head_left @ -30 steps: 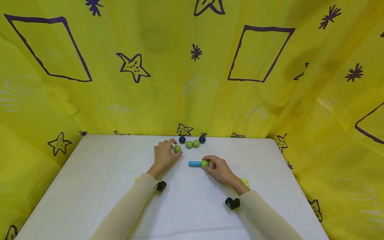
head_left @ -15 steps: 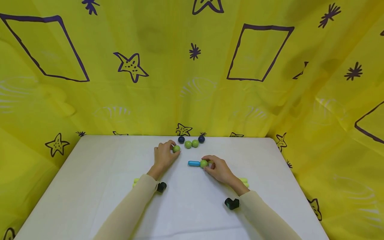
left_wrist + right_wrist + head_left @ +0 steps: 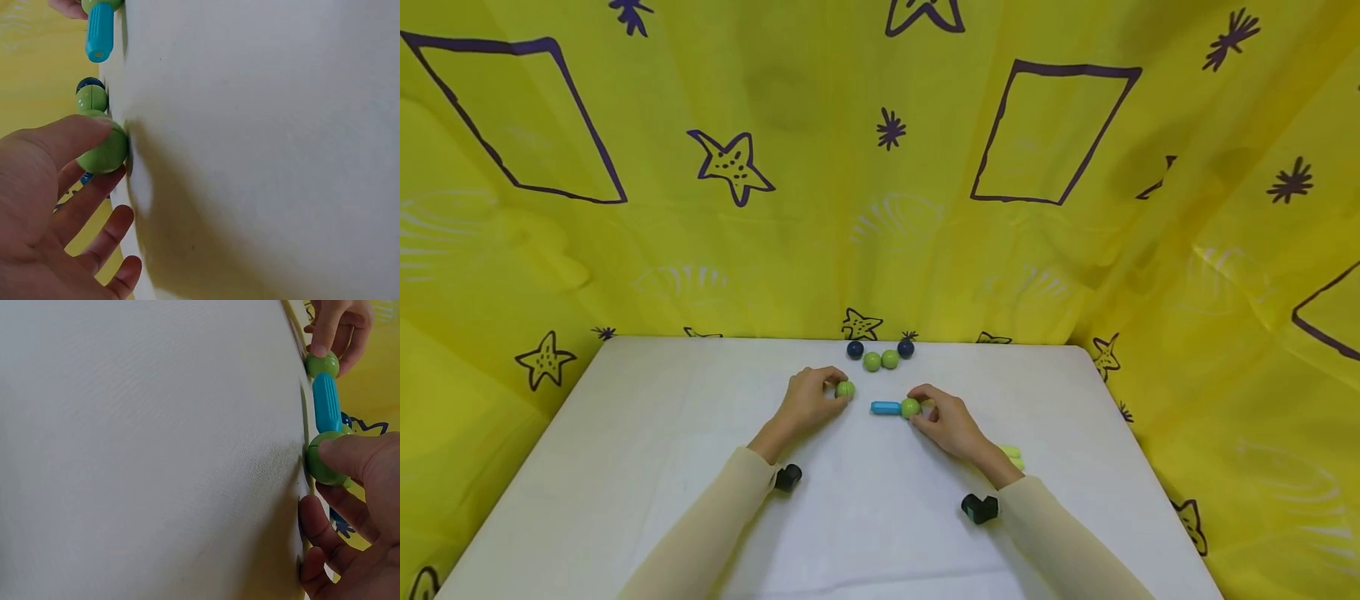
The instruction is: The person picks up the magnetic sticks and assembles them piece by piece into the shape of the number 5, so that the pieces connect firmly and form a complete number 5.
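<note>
My left hand (image 3: 811, 398) pinches a green ball (image 3: 846, 389) between thumb and fingers, close over the white table. To its right, my right hand (image 3: 947, 421) pinches a second green ball (image 3: 911, 407). A short blue ribbed rod (image 3: 886, 407) sticks out from that ball toward the left hand, with a gap between the rod's free end and the left ball in the head view. The left wrist view shows a small hole in the end of the rod (image 3: 99, 47), and the left thumb lying over its green ball (image 3: 105, 153).
Two more green balls (image 3: 881, 360) sit at the table's back, flanked by a dark blue ball (image 3: 854, 350) on the left and another dark blue ball (image 3: 906, 348) on the right. Pale yellow-green rods (image 3: 1013, 456) lie beside my right wrist. A yellow patterned curtain (image 3: 805, 250) surrounds the table.
My left hand has drawn its green ball back from the row of balls, toward me and level nearer the rod. The right hand keeps its ball and rod almost still.
</note>
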Motion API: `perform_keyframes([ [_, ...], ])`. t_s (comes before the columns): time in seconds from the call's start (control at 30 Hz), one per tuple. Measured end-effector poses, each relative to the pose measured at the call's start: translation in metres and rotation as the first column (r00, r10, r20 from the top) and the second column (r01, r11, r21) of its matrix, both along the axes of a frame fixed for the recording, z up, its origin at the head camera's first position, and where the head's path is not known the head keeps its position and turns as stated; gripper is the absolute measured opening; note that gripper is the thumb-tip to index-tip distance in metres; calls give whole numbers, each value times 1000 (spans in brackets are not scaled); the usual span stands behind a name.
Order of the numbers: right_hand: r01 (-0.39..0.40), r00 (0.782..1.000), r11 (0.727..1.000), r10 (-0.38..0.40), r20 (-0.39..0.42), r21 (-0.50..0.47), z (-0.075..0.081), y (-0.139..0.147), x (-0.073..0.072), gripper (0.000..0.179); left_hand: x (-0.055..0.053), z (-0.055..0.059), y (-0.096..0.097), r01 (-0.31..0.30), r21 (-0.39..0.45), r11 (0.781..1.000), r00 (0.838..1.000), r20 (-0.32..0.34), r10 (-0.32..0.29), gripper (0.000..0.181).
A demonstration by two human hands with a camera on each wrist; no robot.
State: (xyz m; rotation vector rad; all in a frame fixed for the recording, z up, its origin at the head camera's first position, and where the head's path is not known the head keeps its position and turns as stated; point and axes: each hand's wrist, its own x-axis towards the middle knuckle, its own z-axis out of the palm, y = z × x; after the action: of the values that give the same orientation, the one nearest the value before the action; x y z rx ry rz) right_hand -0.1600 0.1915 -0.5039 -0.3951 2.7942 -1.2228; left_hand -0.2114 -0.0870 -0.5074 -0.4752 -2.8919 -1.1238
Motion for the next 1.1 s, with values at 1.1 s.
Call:
perform_keyframes([
  [1.1,-6,1000,1000,6,-4,-18,-2,-10,-2,35,27,-4,5,117,67,991,993,-22,-116,28],
])
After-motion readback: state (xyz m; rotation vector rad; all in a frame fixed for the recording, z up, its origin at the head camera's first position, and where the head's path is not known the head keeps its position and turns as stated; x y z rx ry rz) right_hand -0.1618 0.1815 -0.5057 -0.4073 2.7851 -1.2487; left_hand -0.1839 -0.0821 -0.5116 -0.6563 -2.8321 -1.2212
